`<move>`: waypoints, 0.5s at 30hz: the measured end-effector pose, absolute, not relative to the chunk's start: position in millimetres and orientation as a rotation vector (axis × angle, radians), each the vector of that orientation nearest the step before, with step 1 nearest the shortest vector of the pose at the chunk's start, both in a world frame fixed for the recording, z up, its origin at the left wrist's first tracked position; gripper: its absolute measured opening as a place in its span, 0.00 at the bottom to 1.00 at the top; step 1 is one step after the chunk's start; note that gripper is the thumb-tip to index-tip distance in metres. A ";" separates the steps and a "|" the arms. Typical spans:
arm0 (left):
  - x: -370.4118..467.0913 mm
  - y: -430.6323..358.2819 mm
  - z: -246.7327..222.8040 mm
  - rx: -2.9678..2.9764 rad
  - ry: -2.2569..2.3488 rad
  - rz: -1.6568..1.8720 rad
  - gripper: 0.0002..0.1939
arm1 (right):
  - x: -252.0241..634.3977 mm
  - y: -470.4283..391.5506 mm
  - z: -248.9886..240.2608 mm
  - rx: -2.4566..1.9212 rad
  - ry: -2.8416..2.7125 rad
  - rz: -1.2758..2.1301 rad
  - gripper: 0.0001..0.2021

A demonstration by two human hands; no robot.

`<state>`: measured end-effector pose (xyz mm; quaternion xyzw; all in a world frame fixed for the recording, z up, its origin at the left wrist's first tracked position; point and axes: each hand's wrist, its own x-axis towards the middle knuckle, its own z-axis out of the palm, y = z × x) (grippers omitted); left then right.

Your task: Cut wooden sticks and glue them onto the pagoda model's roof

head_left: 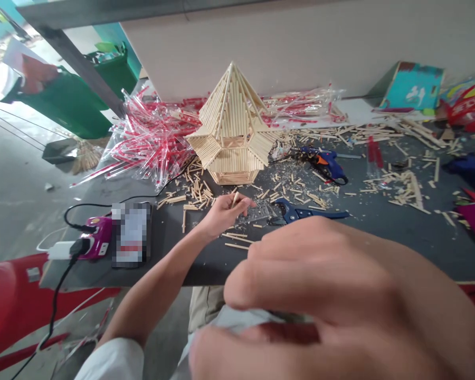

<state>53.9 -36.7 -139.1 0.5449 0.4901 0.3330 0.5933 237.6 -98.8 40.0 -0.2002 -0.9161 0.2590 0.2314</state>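
My left hand [226, 212] rests low over the grey table, fingers closed on a short wooden stick [235, 199] that pokes up between them. Just behind it stands a lantern-like model built of wooden sticks [233, 116], with a pointed top and flared sides. Large and blurred close to the camera, my right hand [324, 295] has bent fingers, the thumb apart from the forefinger, and nothing visible between them. Beyond it lies a blue-handled cutter [301, 212]. A few thin sticks [237, 241] lie between the hands.
Left of the model are red-and-clear plastic wrappers [154, 142]. A phone [131, 235] and a purple power strip [97, 237] with cables lie at the left edge. A blue glue gun [326, 163] sits among stick offcuts. Green bins [63, 100] stand on the floor.
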 end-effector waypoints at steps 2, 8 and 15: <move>53.6 -35.8 -142.1 1.278 1.129 0.785 0.26 | 235.5 -102.7 34.8 -0.494 -2.607 0.541 0.25; 51.7 -32.4 -150.7 1.283 1.112 0.814 0.25 | 239.5 -105.9 33.5 -0.569 -2.633 0.961 0.09; 53.2 -34.4 -151.2 1.090 0.998 0.875 0.26 | 273.7 -82.1 40.2 -0.589 -2.478 1.167 0.07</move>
